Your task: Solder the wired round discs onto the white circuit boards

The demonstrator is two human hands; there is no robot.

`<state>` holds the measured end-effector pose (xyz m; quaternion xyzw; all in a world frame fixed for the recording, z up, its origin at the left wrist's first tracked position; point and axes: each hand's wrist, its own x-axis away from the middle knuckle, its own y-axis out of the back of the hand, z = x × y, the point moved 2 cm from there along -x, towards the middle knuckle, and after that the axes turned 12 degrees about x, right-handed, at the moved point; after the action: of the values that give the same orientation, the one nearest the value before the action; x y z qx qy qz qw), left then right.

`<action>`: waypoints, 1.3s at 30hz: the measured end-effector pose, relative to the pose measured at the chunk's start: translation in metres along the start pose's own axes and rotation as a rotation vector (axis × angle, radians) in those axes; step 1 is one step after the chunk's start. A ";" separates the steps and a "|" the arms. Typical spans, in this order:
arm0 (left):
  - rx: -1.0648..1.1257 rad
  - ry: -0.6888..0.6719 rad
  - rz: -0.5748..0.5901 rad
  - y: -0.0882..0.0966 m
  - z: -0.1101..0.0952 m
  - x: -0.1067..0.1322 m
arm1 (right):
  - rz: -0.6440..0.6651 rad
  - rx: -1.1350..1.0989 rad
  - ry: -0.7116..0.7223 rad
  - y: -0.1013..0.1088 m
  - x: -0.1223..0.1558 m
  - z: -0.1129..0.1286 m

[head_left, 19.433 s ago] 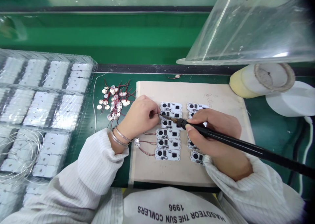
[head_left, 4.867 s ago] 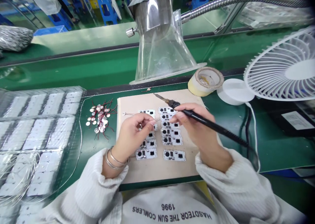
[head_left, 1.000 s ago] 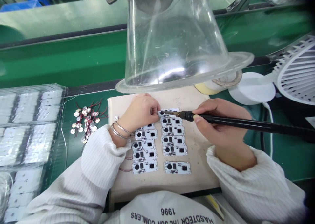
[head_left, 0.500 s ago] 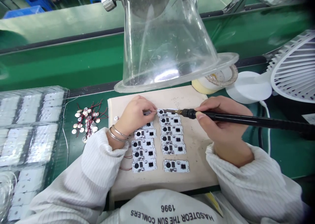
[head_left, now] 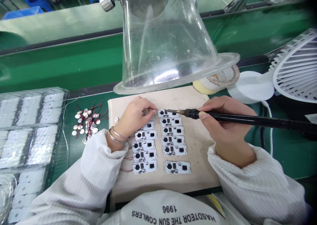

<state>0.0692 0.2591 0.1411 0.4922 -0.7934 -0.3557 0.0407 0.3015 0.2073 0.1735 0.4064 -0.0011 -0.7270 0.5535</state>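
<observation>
So on your far left you've got clear plastic trays (head_left: 37,119) full of white pieces, with a thin white strand (head_left: 64,119) on the green bench beside them. Next over is a messy pile of little round discs (head_left: 88,119) with red wires, then one loose disc (head_left: 116,119) on your beige mat (head_left: 201,145).

Your left hand (head_left: 137,114) has thumb and forefinger closed in a pinch, right by the left end of the top board (head_left: 162,113) in the right column. Whatever's in that pinch is too small to make out. Below that hand sits the left column of boards (head_left: 145,154), some with red wires out the left side.

The clear hood (head_left: 165,50) hangs beyond the mat. The soldering iron (head_left: 235,118) tip is over the top board; can't tell if it's touching. Your right hand (head_left: 229,132) grips the handle like a pen. Past that: tape roll (head_left: 206,86), then your white fan (head_left: 297,73).
</observation>
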 end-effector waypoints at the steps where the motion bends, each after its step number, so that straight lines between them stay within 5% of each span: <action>1: -0.005 0.011 -0.004 0.000 0.000 0.000 | 0.002 -0.001 -0.006 0.000 0.000 0.000; 11: 0.028 0.048 -0.021 0.000 0.006 0.001 | -0.008 0.002 0.013 -0.001 0.001 -0.003; 23: 0.056 -0.102 0.146 -0.002 0.002 -0.007 | 0.023 0.003 0.035 -0.003 0.003 -0.001; 39: 0.057 -0.020 0.208 -0.004 0.004 -0.013 | 0.105 0.087 0.094 -0.014 0.005 0.007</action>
<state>0.0770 0.2708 0.1395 0.4049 -0.8504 -0.3315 0.0554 0.2857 0.2062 0.1688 0.4631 -0.0277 -0.6764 0.5721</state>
